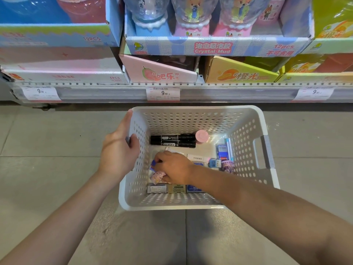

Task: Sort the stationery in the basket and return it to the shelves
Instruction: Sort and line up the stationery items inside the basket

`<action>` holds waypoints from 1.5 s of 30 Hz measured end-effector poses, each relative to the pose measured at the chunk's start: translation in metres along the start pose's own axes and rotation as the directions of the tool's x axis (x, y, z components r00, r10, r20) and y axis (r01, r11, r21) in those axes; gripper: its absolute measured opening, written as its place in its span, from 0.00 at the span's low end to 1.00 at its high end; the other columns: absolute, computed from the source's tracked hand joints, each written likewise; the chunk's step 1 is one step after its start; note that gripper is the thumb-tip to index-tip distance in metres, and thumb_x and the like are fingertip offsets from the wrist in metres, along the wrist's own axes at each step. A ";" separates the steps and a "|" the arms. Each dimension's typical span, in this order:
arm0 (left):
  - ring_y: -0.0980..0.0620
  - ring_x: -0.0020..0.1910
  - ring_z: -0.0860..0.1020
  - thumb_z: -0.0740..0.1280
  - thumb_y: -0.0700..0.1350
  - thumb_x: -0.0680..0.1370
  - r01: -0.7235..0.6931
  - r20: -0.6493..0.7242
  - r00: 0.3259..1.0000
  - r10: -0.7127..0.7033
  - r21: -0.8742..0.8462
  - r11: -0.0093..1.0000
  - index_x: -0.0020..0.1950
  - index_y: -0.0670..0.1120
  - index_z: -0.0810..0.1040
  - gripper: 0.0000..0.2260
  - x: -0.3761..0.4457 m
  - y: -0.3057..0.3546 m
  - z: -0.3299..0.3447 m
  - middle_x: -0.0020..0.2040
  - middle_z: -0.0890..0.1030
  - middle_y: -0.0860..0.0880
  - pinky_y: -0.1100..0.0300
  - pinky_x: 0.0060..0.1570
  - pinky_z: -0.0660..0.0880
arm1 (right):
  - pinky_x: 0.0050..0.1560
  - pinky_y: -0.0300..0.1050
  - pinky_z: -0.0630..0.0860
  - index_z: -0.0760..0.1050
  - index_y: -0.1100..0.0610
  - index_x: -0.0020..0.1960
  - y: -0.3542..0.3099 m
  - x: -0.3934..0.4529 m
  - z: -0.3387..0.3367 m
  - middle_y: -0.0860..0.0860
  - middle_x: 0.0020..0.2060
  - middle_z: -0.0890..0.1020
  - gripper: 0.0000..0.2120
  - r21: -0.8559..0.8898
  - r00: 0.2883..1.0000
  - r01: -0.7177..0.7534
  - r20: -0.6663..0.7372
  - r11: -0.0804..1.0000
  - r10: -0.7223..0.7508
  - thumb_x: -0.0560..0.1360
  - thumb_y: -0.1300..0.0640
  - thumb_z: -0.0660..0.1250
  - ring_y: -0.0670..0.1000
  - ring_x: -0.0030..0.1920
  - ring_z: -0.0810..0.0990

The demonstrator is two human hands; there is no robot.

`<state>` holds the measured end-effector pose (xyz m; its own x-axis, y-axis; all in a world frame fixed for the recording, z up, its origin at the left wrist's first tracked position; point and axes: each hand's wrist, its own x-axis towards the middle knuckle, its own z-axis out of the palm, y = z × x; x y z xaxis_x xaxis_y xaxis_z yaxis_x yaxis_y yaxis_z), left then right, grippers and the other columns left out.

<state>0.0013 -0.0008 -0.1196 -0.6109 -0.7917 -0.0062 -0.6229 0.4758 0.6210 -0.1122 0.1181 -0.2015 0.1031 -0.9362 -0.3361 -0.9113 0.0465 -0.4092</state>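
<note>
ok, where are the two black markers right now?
Head view: the black markers lie side by side on the floor of the white basket, toward its far wall, their right ends touching the pink round container, beyond the right hand.

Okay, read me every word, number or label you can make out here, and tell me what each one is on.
"Crystal Mud": blue display box.
"12pcs": same box.
"12PCS": left display box.
"6PCS": white box.
"9.90": middle price tag; left price tag and right price tag too.
Too small or blurred: marker labels, packets in the basket.
</note>
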 end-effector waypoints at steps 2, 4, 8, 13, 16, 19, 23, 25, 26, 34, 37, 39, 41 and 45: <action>0.50 0.21 0.61 0.61 0.35 0.78 -0.005 -0.001 1.000 0.005 -0.010 1.000 0.76 0.48 0.63 0.27 -0.001 0.000 0.000 0.23 0.63 0.49 0.60 0.24 0.62 | 0.56 0.49 0.73 0.73 0.59 0.63 -0.003 -0.003 -0.002 0.57 0.61 0.72 0.21 0.051 0.999 0.008 -0.042 0.999 -0.006 0.71 0.57 0.69 0.56 0.60 0.72; 0.50 0.21 0.61 0.61 0.35 0.78 -0.005 -0.001 1.000 0.005 -0.012 1.000 0.76 0.49 0.63 0.27 -0.001 0.000 0.000 0.23 0.63 0.50 0.61 0.23 0.61 | 0.46 0.44 0.73 0.73 0.61 0.59 -0.005 -0.010 -0.010 0.57 0.56 0.75 0.19 0.240 0.996 -0.061 -0.052 0.969 0.076 0.70 0.58 0.70 0.54 0.52 0.75; 0.51 0.21 0.60 0.61 0.35 0.78 -0.013 0.007 1.000 0.013 -0.017 1.000 0.75 0.47 0.63 0.26 0.000 0.000 -0.001 0.23 0.63 0.50 0.62 0.23 0.59 | 0.35 0.36 0.71 0.72 0.61 0.57 0.005 -0.037 -0.035 0.55 0.47 0.79 0.17 0.603 0.967 -0.157 -0.065 0.782 0.245 0.72 0.58 0.71 0.48 0.42 0.75; 0.51 0.21 0.61 0.61 0.35 0.77 -0.025 0.034 0.999 0.025 -0.006 1.000 0.76 0.45 0.63 0.26 -0.001 0.001 -0.003 0.24 0.64 0.49 0.61 0.24 0.59 | 0.31 0.31 0.71 0.72 0.62 0.54 0.026 -0.073 -0.053 0.53 0.42 0.77 0.13 0.771 0.831 -0.268 -0.118 0.578 0.543 0.76 0.54 0.67 0.47 0.35 0.74; 0.51 0.21 0.61 0.61 0.35 0.77 -0.021 0.026 0.999 0.021 -0.016 1.000 0.76 0.45 0.63 0.26 -0.001 0.002 -0.003 0.24 0.64 0.49 0.60 0.24 0.59 | 0.32 0.36 0.66 0.73 0.61 0.52 0.052 -0.084 -0.051 0.56 0.44 0.76 0.13 0.730 0.701 -0.441 -0.083 0.523 0.708 0.74 0.53 0.67 0.49 0.38 0.71; 0.50 0.22 0.61 0.61 0.35 0.78 -0.005 0.026 1.000 0.006 -0.021 1.000 0.76 0.46 0.62 0.27 -0.001 0.001 -0.003 0.23 0.63 0.49 0.58 0.27 0.60 | 0.45 0.41 0.67 0.72 0.60 0.52 0.067 -0.085 -0.051 0.57 0.49 0.76 0.08 0.612 0.595 -0.597 -0.096 0.519 0.798 0.75 0.57 0.64 0.54 0.54 0.72; 0.50 0.22 0.62 0.61 0.36 0.78 -0.006 0.027 1.000 0.006 -0.007 1.000 0.76 0.46 0.61 0.27 -0.001 0.002 -0.003 0.24 0.64 0.49 0.59 0.25 0.58 | 0.41 0.42 0.72 0.74 0.61 0.55 0.074 -0.077 -0.045 0.57 0.52 0.78 0.14 0.638 0.435 -0.645 -0.147 0.421 0.889 0.72 0.56 0.67 0.58 0.48 0.79; 0.50 0.22 0.62 0.61 0.36 0.78 -0.004 0.025 1.000 0.004 0.012 1.000 0.76 0.47 0.61 0.27 0.000 0.002 -0.003 0.24 0.64 0.49 0.60 0.24 0.58 | 0.42 0.45 0.76 0.75 0.62 0.54 0.073 -0.072 -0.042 0.59 0.50 0.80 0.13 0.637 0.403 -0.653 -0.166 0.410 0.900 0.72 0.56 0.67 0.59 0.47 0.80; 0.50 0.22 0.63 0.61 0.36 0.78 -0.002 0.026 1.000 0.002 0.018 1.000 0.76 0.47 0.61 0.27 0.000 0.002 -0.003 0.24 0.65 0.48 0.60 0.24 0.58 | 0.46 0.46 0.77 0.75 0.62 0.56 0.071 -0.071 -0.042 0.59 0.53 0.79 0.14 0.629 0.394 -0.662 -0.171 0.408 0.903 0.73 0.57 0.66 0.59 0.49 0.79; 0.48 0.23 0.63 0.61 0.36 0.78 -0.002 0.020 1.000 0.001 0.009 1.000 0.76 0.49 0.61 0.27 -0.001 0.002 -0.002 0.25 0.65 0.47 0.58 0.27 0.64 | 0.55 0.51 0.74 0.69 0.58 0.63 0.064 -0.066 -0.034 0.57 0.59 0.75 0.16 0.675 0.327 -0.653 -0.158 0.343 0.932 0.76 0.61 0.63 0.58 0.56 0.76; 0.47 0.23 0.64 0.60 0.37 0.78 0.002 0.024 1.000 -0.002 0.011 1.000 0.76 0.50 0.61 0.27 0.000 0.001 -0.002 0.25 0.65 0.46 0.58 0.28 0.65 | 0.51 0.49 0.76 0.70 0.56 0.59 0.060 -0.063 -0.030 0.55 0.57 0.78 0.12 0.742 0.276 -0.601 -0.159 0.299 0.948 0.76 0.59 0.64 0.57 0.53 0.78; 0.47 0.23 0.64 0.60 0.37 0.78 0.008 0.021 1.000 -0.008 0.007 1.000 0.76 0.50 0.61 0.27 0.000 0.001 -0.001 0.25 0.66 0.46 0.55 0.28 0.67 | 0.47 0.47 0.74 0.70 0.57 0.57 0.060 -0.061 -0.028 0.55 0.55 0.78 0.09 0.767 0.262 -0.575 -0.157 0.285 0.952 0.77 0.59 0.63 0.56 0.50 0.78; 0.45 0.24 0.65 0.60 0.37 0.78 0.011 0.022 1.000 -0.012 0.008 1.000 0.76 0.51 0.61 0.27 0.000 0.001 -0.001 0.26 0.66 0.45 0.52 0.29 0.70 | 0.45 0.45 0.72 0.69 0.57 0.55 0.060 -0.062 -0.028 0.55 0.53 0.79 0.09 0.787 0.274 -0.549 -0.149 0.282 0.950 0.76 0.59 0.64 0.54 0.47 0.76; 0.46 0.24 0.65 0.60 0.37 0.79 0.016 0.020 1.000 -0.015 -0.010 1.000 0.76 0.51 0.61 0.27 0.000 0.001 -0.002 0.27 0.67 0.45 0.54 0.29 0.68 | 0.51 0.50 0.75 0.67 0.59 0.61 0.058 -0.069 -0.034 0.57 0.58 0.75 0.18 0.767 0.353 -0.564 -0.113 0.307 0.929 0.74 0.61 0.68 0.56 0.53 0.76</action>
<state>0.0020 -0.0009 -0.1175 -0.6108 -0.7912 -0.0313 -0.6275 0.4595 0.6285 -0.1861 0.1734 -0.1729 -0.8549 -0.3265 -0.4032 -0.0322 0.8091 -0.5867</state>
